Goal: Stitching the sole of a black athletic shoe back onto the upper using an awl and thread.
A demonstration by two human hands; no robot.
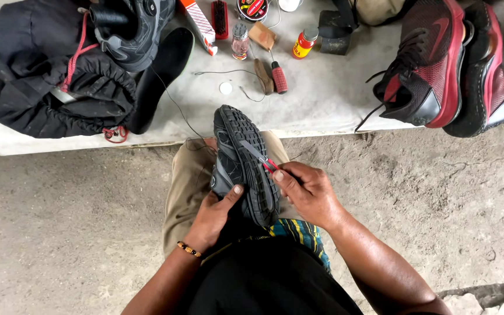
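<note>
Hands meet at frame centre: our left hand [214, 213] grips the black shoe [241, 166] sole-up, our right hand [305, 189] pinches red-handled pliers [261, 158] against its tread.

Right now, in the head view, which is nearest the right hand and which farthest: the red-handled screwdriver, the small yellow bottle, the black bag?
From the right hand, which holds a small red-handled tool against the shoe sole:
1. Screwdriver, on the bench straight ahead, just past the shoe.
2. Yellow bottle, further back on the bench.
3. Black bag, far across at the bench's left end.
</note>
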